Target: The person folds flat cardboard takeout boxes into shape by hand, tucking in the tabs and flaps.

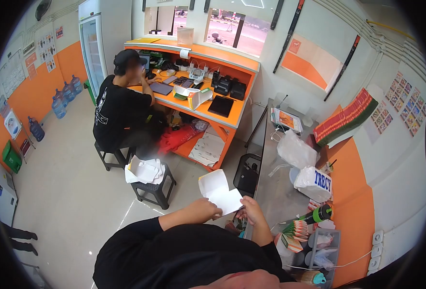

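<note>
A white folded piece of card (227, 200) is held out in front of my body, its upper flap standing up at the left. My left hand (204, 210) grips its lower left edge. At its right edge, my right hand (251, 210) pinches the card between thumb and fingers. Ahead and to the left, a pile of similar white folded cards (147, 170) rests on a dark plastic stool (156, 193), apart from both hands.
A person in black sits on a stool at an orange desk (206, 114). A metal counter (276, 185) on the right holds a white plastic bag (297, 149), a TRECY package (314, 185), a green-capped bottle (319, 214) and a grey basket (326, 250).
</note>
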Action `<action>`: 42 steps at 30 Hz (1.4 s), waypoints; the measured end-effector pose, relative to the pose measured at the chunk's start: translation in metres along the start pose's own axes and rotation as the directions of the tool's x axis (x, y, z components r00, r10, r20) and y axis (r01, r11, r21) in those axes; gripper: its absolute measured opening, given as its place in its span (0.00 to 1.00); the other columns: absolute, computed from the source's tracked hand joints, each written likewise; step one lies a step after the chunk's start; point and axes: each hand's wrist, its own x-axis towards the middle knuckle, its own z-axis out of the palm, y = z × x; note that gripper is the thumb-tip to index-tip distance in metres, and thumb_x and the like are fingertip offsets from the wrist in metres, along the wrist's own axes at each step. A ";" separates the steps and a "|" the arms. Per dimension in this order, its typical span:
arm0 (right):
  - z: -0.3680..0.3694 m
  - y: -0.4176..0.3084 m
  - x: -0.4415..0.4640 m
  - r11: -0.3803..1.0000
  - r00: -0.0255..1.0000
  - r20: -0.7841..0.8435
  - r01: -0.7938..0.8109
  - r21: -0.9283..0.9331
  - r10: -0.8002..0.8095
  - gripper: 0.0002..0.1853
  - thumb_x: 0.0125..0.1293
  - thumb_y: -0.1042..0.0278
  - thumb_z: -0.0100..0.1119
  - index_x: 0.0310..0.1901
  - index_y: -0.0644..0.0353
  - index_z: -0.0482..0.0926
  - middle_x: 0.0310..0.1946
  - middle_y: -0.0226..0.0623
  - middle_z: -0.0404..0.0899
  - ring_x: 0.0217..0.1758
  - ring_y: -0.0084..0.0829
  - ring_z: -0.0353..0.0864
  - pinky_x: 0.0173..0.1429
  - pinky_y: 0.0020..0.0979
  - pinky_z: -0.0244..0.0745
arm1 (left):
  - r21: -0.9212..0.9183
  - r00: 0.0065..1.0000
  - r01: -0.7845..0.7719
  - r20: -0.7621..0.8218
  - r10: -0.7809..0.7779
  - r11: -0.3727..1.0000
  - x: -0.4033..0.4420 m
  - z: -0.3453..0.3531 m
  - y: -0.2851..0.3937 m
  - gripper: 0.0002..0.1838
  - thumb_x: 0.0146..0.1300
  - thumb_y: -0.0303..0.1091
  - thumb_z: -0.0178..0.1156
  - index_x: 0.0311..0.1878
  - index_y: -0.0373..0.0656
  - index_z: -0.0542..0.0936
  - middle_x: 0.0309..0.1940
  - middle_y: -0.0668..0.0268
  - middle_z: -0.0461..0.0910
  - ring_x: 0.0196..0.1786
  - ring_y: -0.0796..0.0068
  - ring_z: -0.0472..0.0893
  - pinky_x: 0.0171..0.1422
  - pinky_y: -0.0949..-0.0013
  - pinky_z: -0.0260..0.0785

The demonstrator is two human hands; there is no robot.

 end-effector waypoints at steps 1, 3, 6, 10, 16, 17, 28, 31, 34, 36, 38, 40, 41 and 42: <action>0.002 -0.001 0.000 0.995 0.997 0.004 0.083 0.048 -0.083 0.10 0.76 0.59 0.49 0.45 0.57 0.73 0.28 0.34 0.79 0.20 0.28 0.81 0.21 0.23 0.73 | -0.098 0.993 0.063 -0.096 -0.072 0.993 0.001 -0.007 0.009 0.04 0.60 0.33 0.62 0.38 0.48 0.82 0.34 0.64 0.84 0.41 0.59 0.84 0.49 0.56 0.74; 0.016 -0.004 -0.004 0.989 0.991 0.003 0.136 0.056 -0.137 0.09 0.77 0.61 0.48 0.44 0.57 0.73 0.27 0.34 0.78 0.20 0.27 0.80 0.21 0.23 0.73 | -0.203 0.971 0.116 -0.181 -0.153 0.972 0.005 -0.018 0.021 0.06 0.60 0.34 0.64 0.40 0.47 0.82 0.34 0.64 0.84 0.41 0.58 0.84 0.49 0.56 0.74; 0.049 -0.011 -0.017 0.963 0.963 -0.012 0.268 0.014 -0.268 0.09 0.78 0.64 0.46 0.42 0.58 0.71 0.25 0.34 0.77 0.19 0.26 0.80 0.21 0.24 0.74 | -0.355 0.891 0.085 -0.392 -0.230 0.931 0.008 -0.021 0.025 0.08 0.61 0.36 0.66 0.40 0.44 0.82 0.36 0.62 0.84 0.41 0.57 0.84 0.47 0.57 0.74; 0.077 -0.015 -0.023 0.870 0.863 -0.110 0.492 -0.028 -0.492 0.09 0.78 0.68 0.47 0.42 0.65 0.70 0.26 0.37 0.77 0.23 0.30 0.83 0.29 0.29 0.83 | -0.243 0.758 0.058 -0.620 -0.201 0.968 0.014 -0.017 0.015 0.07 0.60 0.34 0.68 0.38 0.43 0.83 0.35 0.60 0.82 0.36 0.56 0.83 0.40 0.60 0.74; 0.092 -0.021 -0.042 0.423 0.438 -0.113 0.721 -0.549 -0.892 0.02 0.69 0.78 0.57 0.40 0.66 0.77 0.38 0.44 0.81 0.37 0.36 0.86 0.42 0.32 0.84 | -0.620 0.731 0.136 -0.464 -0.500 0.773 0.012 -0.012 0.012 0.06 0.62 0.31 0.66 0.40 0.41 0.84 0.33 0.60 0.81 0.36 0.66 0.83 0.39 0.66 0.73; 0.094 -0.028 -0.049 0.248 0.358 0.002 0.650 -0.718 -0.934 0.03 0.65 0.81 0.60 0.39 0.67 0.79 0.42 0.46 0.82 0.40 0.39 0.87 0.45 0.33 0.84 | -0.686 0.757 0.149 -0.384 -0.528 0.712 0.012 -0.013 0.010 0.06 0.63 0.30 0.66 0.42 0.40 0.83 0.35 0.61 0.82 0.38 0.70 0.84 0.41 0.66 0.74; 0.093 -0.027 -0.039 0.042 0.248 0.179 0.684 -0.728 -0.952 0.14 0.56 0.80 0.70 0.45 0.66 0.83 0.51 0.46 0.81 0.45 0.40 0.87 0.48 0.34 0.83 | -0.878 0.766 0.082 -0.247 -0.593 0.472 0.004 -0.009 0.001 0.18 0.66 0.34 0.64 0.57 0.38 0.78 0.54 0.59 0.81 0.57 0.68 0.79 0.60 0.64 0.71; 0.094 -0.027 -0.040 0.038 0.252 0.187 0.684 -0.728 -0.949 0.14 0.56 0.79 0.70 0.44 0.66 0.83 0.51 0.47 0.81 0.45 0.40 0.87 0.48 0.34 0.84 | -0.878 0.754 0.083 -0.255 -0.606 0.472 0.002 -0.007 0.003 0.20 0.66 0.35 0.64 0.58 0.38 0.77 0.54 0.59 0.81 0.58 0.67 0.79 0.60 0.64 0.71; 0.097 -0.031 -0.045 0.063 0.279 0.184 0.689 -0.722 -0.942 0.12 0.57 0.78 0.71 0.43 0.67 0.83 0.50 0.48 0.81 0.46 0.40 0.87 0.47 0.33 0.84 | -0.900 0.738 -0.008 -0.300 -0.604 0.437 0.002 -0.012 0.007 0.17 0.66 0.35 0.64 0.55 0.38 0.79 0.49 0.61 0.83 0.52 0.70 0.82 0.54 0.67 0.74; 0.097 -0.033 -0.046 0.080 0.301 0.181 0.684 -0.725 -0.936 0.12 0.57 0.77 0.71 0.43 0.67 0.83 0.50 0.48 0.81 0.46 0.40 0.87 0.47 0.33 0.84 | -0.958 0.777 0.120 -0.073 -0.625 0.261 0.001 -0.008 0.003 0.13 0.67 0.34 0.64 0.50 0.38 0.80 0.42 0.64 0.84 0.43 0.76 0.83 0.47 0.71 0.75; 0.096 -0.034 -0.048 0.142 0.368 0.176 0.691 -0.708 -0.913 0.10 0.60 0.75 0.70 0.42 0.68 0.83 0.51 0.48 0.80 0.45 0.38 0.87 0.46 0.33 0.85 | -0.954 0.767 0.050 -0.153 -0.623 0.295 0.002 -0.001 0.001 0.11 0.67 0.33 0.64 0.48 0.38 0.80 0.39 0.65 0.84 0.39 0.78 0.82 0.45 0.73 0.74; 0.095 -0.032 -0.048 0.282 0.442 0.116 0.731 -0.621 -0.890 0.10 0.61 0.74 0.70 0.42 0.68 0.83 0.51 0.48 0.80 0.45 0.36 0.87 0.45 0.32 0.85 | -0.943 0.751 -0.022 -0.235 -0.617 0.332 0.003 0.006 -0.001 0.09 0.66 0.31 0.64 0.46 0.37 0.81 0.36 0.66 0.84 0.36 0.81 0.81 0.43 0.75 0.74; 0.094 -0.031 -0.048 0.415 0.518 0.066 0.749 -0.517 -0.853 0.09 0.62 0.73 0.69 0.42 0.68 0.84 0.52 0.48 0.80 0.46 0.34 0.86 0.44 0.31 0.85 | -0.962 0.749 -0.075 -0.228 -0.622 0.263 0.003 0.010 -0.002 0.08 0.66 0.29 0.65 0.45 0.36 0.81 0.34 0.66 0.84 0.35 0.81 0.80 0.42 0.76 0.74; 0.092 -0.031 -0.049 0.414 0.517 0.066 0.749 -0.517 -0.854 0.09 0.62 0.73 0.69 0.42 0.68 0.84 0.52 0.48 0.80 0.46 0.34 0.86 0.44 0.31 0.85 | -0.973 0.748 -0.126 -0.220 -0.626 0.192 0.003 0.009 0.000 0.07 0.65 0.28 0.65 0.43 0.36 0.82 0.33 0.66 0.83 0.35 0.82 0.80 0.42 0.76 0.74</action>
